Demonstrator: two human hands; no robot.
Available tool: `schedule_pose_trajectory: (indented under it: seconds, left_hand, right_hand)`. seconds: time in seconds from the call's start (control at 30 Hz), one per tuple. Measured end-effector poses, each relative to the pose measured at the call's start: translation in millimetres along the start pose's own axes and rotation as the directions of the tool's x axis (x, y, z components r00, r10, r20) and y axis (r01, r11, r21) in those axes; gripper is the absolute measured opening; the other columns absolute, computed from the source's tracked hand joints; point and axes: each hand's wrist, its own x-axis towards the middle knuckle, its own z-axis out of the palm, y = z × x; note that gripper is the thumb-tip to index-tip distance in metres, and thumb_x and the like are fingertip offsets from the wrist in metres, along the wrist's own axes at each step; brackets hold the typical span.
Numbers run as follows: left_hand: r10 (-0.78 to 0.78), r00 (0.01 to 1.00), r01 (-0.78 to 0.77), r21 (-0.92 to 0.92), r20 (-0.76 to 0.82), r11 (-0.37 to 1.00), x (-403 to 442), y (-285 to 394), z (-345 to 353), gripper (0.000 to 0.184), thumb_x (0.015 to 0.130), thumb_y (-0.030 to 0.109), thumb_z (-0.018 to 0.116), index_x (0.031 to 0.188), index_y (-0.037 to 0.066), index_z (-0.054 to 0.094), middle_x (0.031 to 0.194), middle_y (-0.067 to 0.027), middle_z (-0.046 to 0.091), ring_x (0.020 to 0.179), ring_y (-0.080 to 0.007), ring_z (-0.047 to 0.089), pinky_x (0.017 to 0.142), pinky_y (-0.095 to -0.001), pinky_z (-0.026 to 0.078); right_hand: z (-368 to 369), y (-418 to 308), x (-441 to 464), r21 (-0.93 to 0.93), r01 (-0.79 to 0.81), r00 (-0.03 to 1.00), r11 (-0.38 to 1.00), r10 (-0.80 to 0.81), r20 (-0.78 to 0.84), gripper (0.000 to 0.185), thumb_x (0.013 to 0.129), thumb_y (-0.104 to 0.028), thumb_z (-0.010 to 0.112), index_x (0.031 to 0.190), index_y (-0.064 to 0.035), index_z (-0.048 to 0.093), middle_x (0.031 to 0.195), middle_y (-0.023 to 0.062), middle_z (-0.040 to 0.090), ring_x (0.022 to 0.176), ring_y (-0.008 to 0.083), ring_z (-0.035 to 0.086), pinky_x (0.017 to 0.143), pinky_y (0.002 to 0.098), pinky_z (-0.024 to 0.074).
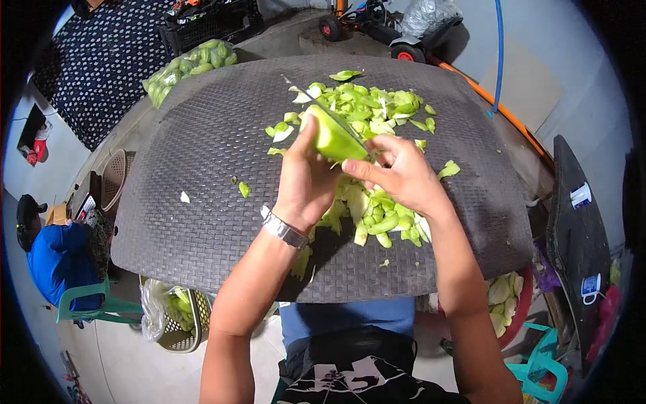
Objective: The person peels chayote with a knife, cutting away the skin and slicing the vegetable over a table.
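Note:
My left hand (306,172), with a metal watch on its wrist, is wrapped round a pale green vegetable (333,137) above the middle of the table. My right hand (397,168) is closed at the vegetable's lower right end, at the near end of a knife. The thin dark blade (323,108) slants up and left along the vegetable's far side; its handle is mostly hidden by my fingers. Green peelings and cut pieces (367,104) lie in a pile beyond my hands. More pieces (387,219) are heaped under and between my forearms.
The dark woven table (195,222) spans the view. A plastic bag of green vegetables (195,66) lies at its far left edge. Below the near edge are a basket (196,323) at left and a red tub (519,316) at right. Two mugs (580,196) stand on a dark board.

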Motion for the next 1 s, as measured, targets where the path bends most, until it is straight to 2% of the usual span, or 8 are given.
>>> schedule_pose_trajectory:
  seconds: [0.1,0.2,0.3,0.4,0.53,0.67,0.8,1.0]
  left_hand:
    - [-0.090,0.983,0.098,-0.046,0.158,0.994,-0.3,3.6,1.7,0.061,0.108,0.055,0.051,0.139,0.004,0.059,0.138,-0.0173,0.063,0.127,-0.0318,0.062,0.102,-0.0470,0.057]
    - [-0.268,0.943,0.218,0.244,0.199,0.945,6.0,19.7,-11.9,0.072,0.105,0.063,0.048,0.137,-0.001,0.059,0.117,-0.0180,0.072,0.099,-0.0334,0.074,0.078,-0.0418,0.066]
    - [-0.415,0.873,0.350,0.263,0.257,0.899,11.8,24.7,-35.4,0.064,0.104,0.053,0.056,0.137,-0.002,0.059,0.116,-0.0219,0.072,0.086,-0.0386,0.076,0.058,-0.0355,0.064]
    - [-0.378,0.903,0.356,0.137,0.204,0.924,-0.3,20.7,-26.1,0.058,0.102,0.036,0.058,0.138,-0.009,0.055,0.118,-0.0275,0.070,0.086,-0.0404,0.075,0.073,-0.0448,0.069]
    - [-0.280,0.950,0.298,-0.133,0.139,0.945,0.7,15.2,-33.1,0.055,0.096,0.029,0.057,0.141,-0.001,0.055,0.134,-0.0237,0.065,0.114,-0.0420,0.070,0.095,-0.0584,0.061]
    - [-0.172,0.984,0.173,0.014,-0.049,0.985,-4.7,5.1,-24.6,0.046,0.103,0.045,0.059,0.128,0.006,0.065,0.121,-0.0137,0.073,0.110,-0.0282,0.073,0.090,-0.0454,0.062]
    - [-0.152,0.988,0.152,-0.004,-0.011,0.988,-3.5,1.4,-30.5,0.047,0.102,0.047,0.064,0.125,0.006,0.067,0.113,-0.0150,0.075,0.100,-0.0280,0.075,0.089,-0.0427,0.062]
    - [-0.125,0.992,0.126,0.010,-0.023,0.992,-4.5,-3.9,-24.9,0.044,0.103,0.044,0.064,0.126,0.006,0.067,0.114,-0.0143,0.075,0.098,-0.0267,0.075,0.088,-0.0425,0.063]
  right_hand:
    - [-15.2,8.7,4.6,-0.088,0.179,0.976,0.980,-0.189,-0.113,0.045,0.084,-0.032,0.093,0.102,0.0022,0.071,0.085,0.0029,0.066,0.079,0.0059,0.058,0.070,0.0248,0.0480]
    - [-27.6,8.6,-1.6,0.033,0.251,0.961,0.967,-0.245,-0.130,0.044,0.083,-0.027,0.093,0.106,0.0036,0.071,0.088,-0.0002,0.064,0.081,0.0052,0.055,0.070,0.0240,0.0457]
    - [-36.7,12.1,-1.0,-0.056,0.260,0.963,0.964,-0.263,-0.059,0.049,0.084,-0.032,0.093,0.112,0.0011,0.070,0.086,-0.0034,0.058,0.080,0.0061,0.053,0.072,0.0255,0.0461]
    - [-31.9,8.6,-3.5,-0.229,0.232,0.950,0.945,-0.271,-0.157,0.070,0.083,-0.055,0.088,0.124,-0.0016,0.068,0.081,0.0053,0.067,0.079,0.0132,0.065,0.073,0.0315,0.0525]
    - [-19.0,4.2,-15.1,-0.446,0.236,0.920,0.863,-0.347,-0.184,0.097,0.080,-0.072,0.080,0.144,-0.0035,0.057,0.080,0.0181,0.074,0.081,0.0328,0.078,0.071,0.0437,0.0585]
    - [2.6,4.9,-22.0,-0.587,0.320,0.891,0.744,-0.447,-0.080,0.109,0.078,-0.074,0.078,0.156,-0.0051,0.046,0.090,0.0225,0.076,0.089,0.0406,0.077,0.078,0.0476,0.0603]
    - [14.1,12.3,-17.8,-0.625,0.445,0.804,0.641,-0.594,-0.037,0.110,0.079,-0.073,0.078,0.159,-0.0066,0.043,0.110,0.0274,0.075,0.100,0.0415,0.076,0.087,0.0473,0.0609]
    - [14.9,14.3,-14.0,-0.636,0.503,0.753,0.586,-0.658,-0.010,0.104,0.081,-0.069,0.078,0.159,-0.0101,0.046,0.108,0.0251,0.076,0.099,0.0396,0.077,0.086,0.0469,0.0612]
